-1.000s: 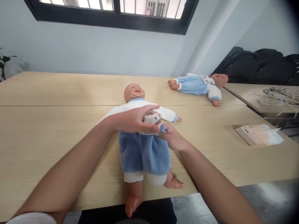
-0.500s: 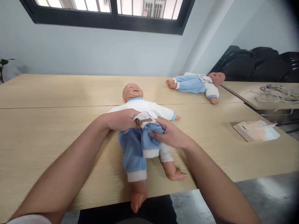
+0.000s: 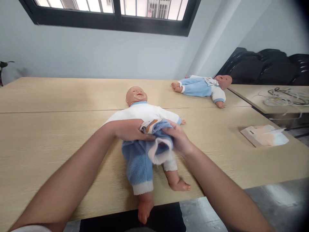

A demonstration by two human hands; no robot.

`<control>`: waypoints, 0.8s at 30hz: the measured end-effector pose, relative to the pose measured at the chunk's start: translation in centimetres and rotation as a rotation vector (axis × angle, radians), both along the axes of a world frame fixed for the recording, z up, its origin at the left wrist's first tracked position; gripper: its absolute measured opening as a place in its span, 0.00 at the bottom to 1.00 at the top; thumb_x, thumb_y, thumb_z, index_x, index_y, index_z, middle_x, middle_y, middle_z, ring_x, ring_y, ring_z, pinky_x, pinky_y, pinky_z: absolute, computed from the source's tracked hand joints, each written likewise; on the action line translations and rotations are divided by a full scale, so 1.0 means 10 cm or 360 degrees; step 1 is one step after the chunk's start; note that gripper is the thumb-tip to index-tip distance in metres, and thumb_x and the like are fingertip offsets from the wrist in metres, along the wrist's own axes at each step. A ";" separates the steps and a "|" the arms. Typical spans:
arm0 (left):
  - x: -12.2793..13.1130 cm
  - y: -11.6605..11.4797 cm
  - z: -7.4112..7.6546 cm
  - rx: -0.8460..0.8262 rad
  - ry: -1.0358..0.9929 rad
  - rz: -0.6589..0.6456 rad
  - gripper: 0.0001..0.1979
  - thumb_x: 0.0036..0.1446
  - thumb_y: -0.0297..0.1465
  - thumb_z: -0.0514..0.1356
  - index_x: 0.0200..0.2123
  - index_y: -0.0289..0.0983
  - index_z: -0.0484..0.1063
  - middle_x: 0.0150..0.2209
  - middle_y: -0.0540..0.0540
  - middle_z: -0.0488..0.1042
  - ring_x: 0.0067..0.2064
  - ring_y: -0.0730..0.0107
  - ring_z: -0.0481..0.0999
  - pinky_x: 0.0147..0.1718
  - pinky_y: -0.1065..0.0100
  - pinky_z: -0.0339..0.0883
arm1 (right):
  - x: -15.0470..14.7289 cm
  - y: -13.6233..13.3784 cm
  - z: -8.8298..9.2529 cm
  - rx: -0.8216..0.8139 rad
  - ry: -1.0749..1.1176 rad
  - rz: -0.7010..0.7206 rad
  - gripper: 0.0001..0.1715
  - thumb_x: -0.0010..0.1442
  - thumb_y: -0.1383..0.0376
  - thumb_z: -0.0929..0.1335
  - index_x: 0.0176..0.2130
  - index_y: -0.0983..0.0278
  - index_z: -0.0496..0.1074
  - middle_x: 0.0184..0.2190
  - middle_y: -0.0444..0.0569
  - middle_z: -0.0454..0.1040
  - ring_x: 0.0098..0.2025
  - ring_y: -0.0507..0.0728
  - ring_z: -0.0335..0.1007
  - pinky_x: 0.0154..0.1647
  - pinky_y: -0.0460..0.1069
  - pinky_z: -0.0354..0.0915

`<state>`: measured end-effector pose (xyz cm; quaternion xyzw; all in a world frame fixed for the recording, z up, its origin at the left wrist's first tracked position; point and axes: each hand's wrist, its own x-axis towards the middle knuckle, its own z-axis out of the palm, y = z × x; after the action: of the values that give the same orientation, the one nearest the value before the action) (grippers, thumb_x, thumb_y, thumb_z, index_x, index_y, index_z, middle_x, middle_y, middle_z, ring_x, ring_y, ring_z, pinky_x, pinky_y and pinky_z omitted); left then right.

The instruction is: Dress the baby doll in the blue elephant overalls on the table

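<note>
A baby doll (image 3: 136, 94) lies on its back on the wooden table (image 3: 48, 129), head away from me, feet over the near edge. It wears a white top and a blue fleece romper (image 3: 138, 161). My left hand (image 3: 127, 129) lies on the doll's belly, fingers pinched on the clothing at the waist. My right hand (image 3: 177, 137) grips the bunched blue trouser leg (image 3: 160, 146), pulled up toward the waist. The doll's leg on that side is bare below a white inner cuff.
A second doll (image 3: 205, 87) in the same blue and white outfit lies at the far right of the table. A flat beige pad (image 3: 264, 135) sits at the right. An adjoining table holds cables (image 3: 285, 96), with black chairs (image 3: 265, 66) behind.
The blue trouser leg on the right has been drawn up and bunched at the waist, baring that leg. Both hands stayed at the doll's waist.
</note>
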<state>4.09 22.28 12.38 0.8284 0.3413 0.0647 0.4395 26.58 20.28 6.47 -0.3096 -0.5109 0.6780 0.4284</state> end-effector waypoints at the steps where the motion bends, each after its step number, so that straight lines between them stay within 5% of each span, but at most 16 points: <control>1: -0.03 0.04 -0.03 0.0042 -0.0071 0.0003 0.16 0.66 0.44 0.60 0.42 0.36 0.77 0.41 0.49 0.79 0.40 0.68 0.72 0.41 0.68 0.67 | 0.03 0.01 0.02 0.0045 -0.0065 0.0098 0.23 0.55 0.51 0.78 0.45 0.61 0.77 0.41 0.48 0.80 0.40 0.57 0.76 0.44 0.51 0.72; 6: -0.08 0.19 -0.24 0.0044 -0.0486 0.0153 0.16 0.61 0.44 0.65 0.38 0.35 0.76 0.39 0.47 0.79 0.40 0.67 0.73 0.45 0.66 0.69 | 0.14 0.08 0.10 0.0411 -0.0484 0.0356 0.35 0.53 0.57 0.81 0.57 0.60 0.75 0.50 0.49 0.79 0.49 0.58 0.75 0.52 0.52 0.71; 10: 0.00 0.13 -0.26 -0.0230 -0.0709 0.0213 0.21 0.61 0.49 0.65 0.42 0.35 0.77 0.40 0.45 0.79 0.41 0.64 0.75 0.44 0.65 0.70 | 0.16 0.13 0.09 0.0466 -0.0499 0.0329 0.27 0.56 0.58 0.79 0.53 0.61 0.77 0.42 0.46 0.80 0.41 0.55 0.75 0.45 0.51 0.73; 16: 0.10 -0.04 -0.09 -0.0201 -0.0265 0.0021 0.24 0.53 0.50 0.71 0.43 0.37 0.77 0.37 0.49 0.79 0.37 0.66 0.74 0.35 0.68 0.66 | 0.24 0.20 0.06 0.0441 -0.0465 0.0251 0.19 0.54 0.59 0.80 0.44 0.62 0.79 0.40 0.45 0.82 0.40 0.54 0.76 0.46 0.50 0.72; 20: 0.10 -0.08 0.00 -0.0032 -0.0043 0.0062 0.14 0.59 0.43 0.68 0.39 0.38 0.77 0.35 0.52 0.80 0.35 0.68 0.74 0.35 0.69 0.65 | 0.33 0.21 0.12 0.0331 -0.0464 0.0485 0.26 0.55 0.57 0.80 0.50 0.62 0.78 0.44 0.46 0.81 0.43 0.55 0.77 0.46 0.49 0.72; 24: 0.07 -0.04 -0.02 -0.0036 -0.0247 0.0009 0.15 0.59 0.43 0.69 0.42 0.39 0.77 0.39 0.51 0.80 0.38 0.68 0.75 0.39 0.68 0.68 | 0.47 0.24 0.24 0.0352 -0.0502 0.0705 0.34 0.59 0.50 0.78 0.58 0.62 0.74 0.52 0.51 0.79 0.51 0.57 0.75 0.52 0.51 0.71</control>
<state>4.79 21.89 12.23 0.8149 0.3092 0.1261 0.4738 31.27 22.71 8.91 -0.2435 -0.6971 0.6387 0.2163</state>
